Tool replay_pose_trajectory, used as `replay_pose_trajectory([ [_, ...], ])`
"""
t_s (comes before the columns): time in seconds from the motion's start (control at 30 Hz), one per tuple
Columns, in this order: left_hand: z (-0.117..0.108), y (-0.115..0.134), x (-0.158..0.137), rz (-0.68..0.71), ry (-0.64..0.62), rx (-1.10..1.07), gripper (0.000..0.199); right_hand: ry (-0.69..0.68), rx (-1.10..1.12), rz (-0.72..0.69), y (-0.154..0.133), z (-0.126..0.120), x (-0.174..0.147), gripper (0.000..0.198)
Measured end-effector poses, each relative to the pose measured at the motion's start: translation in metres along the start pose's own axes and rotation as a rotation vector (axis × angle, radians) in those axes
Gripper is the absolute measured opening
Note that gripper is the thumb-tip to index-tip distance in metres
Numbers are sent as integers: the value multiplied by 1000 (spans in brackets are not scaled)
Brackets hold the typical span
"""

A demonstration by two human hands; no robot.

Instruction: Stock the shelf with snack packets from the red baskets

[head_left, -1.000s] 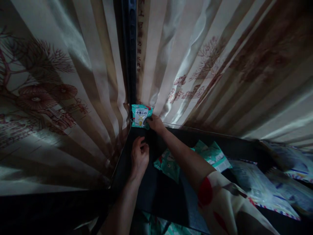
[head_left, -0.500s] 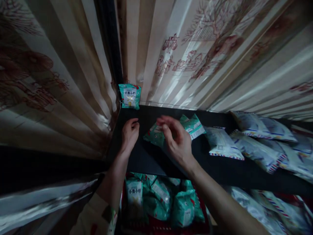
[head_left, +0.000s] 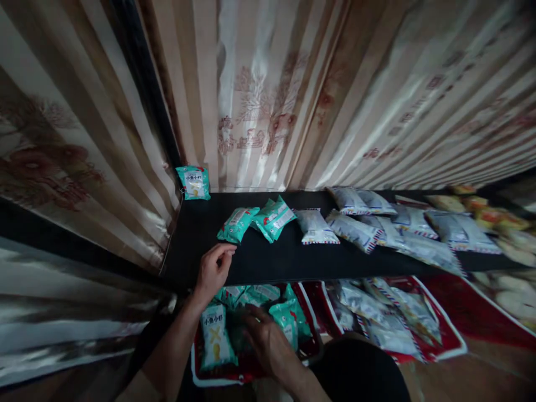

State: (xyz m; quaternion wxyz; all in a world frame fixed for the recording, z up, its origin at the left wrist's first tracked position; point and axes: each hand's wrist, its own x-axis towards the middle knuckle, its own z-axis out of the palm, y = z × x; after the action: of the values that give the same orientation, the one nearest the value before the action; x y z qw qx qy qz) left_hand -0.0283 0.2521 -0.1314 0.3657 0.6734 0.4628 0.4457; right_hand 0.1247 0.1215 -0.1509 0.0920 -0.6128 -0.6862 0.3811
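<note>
My left hand (head_left: 214, 269) hovers over the front edge of the black shelf (head_left: 251, 262), its fingers curled together with nothing visible in them. Just beyond it on the shelf lies a teal snack bag (head_left: 238, 224). A second teal bag (head_left: 274, 219) leans against that one, and another teal bag (head_left: 195, 183) stands in the back left corner. Down in the red basket (head_left: 310, 301), my right hand (head_left: 263, 332) is among several teal snack bags (head_left: 216, 338). Motion blurs its fingers, so whether they grip a bag is unclear.
Pale snack bags (head_left: 316, 226) with striped edges lie along the shelf to the right. Another red basket (head_left: 452, 349) below holds more pale bags. Patterned curtains (head_left: 259, 84) hang behind and at the left. My dark-clothed knee (head_left: 360, 371) is between the baskets.
My right hand has dropped from above the shelf into the basket of teal bags. My left hand has come nearer the shelf's front edge. The view has swung to the right.
</note>
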Motion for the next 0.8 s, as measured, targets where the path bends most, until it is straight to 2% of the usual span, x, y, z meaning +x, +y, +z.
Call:
replay_pose_trajectory([
  [0.17, 8, 15, -47, -12, -55, 78, 24, -45, 1, -68, -8, 1, -21, 37],
  [0.3, 10, 18, -63, 17, 18, 195, 24, -20, 32, -98, -11, -4, -37, 36],
  [0.47, 18, 25, -45, 119, 122, 435, 31, 14, 19, -94, -4, -5, -51, 34],
  [0.63, 34, 22, -11, 170, 108, 534, 63, 98, 34, -115, 22, 8, -56, 35],
  [0.8, 46, 4, 16, 197, 113, 587, 68, -65, 5, -104, 42, 1, -39, 36],
])
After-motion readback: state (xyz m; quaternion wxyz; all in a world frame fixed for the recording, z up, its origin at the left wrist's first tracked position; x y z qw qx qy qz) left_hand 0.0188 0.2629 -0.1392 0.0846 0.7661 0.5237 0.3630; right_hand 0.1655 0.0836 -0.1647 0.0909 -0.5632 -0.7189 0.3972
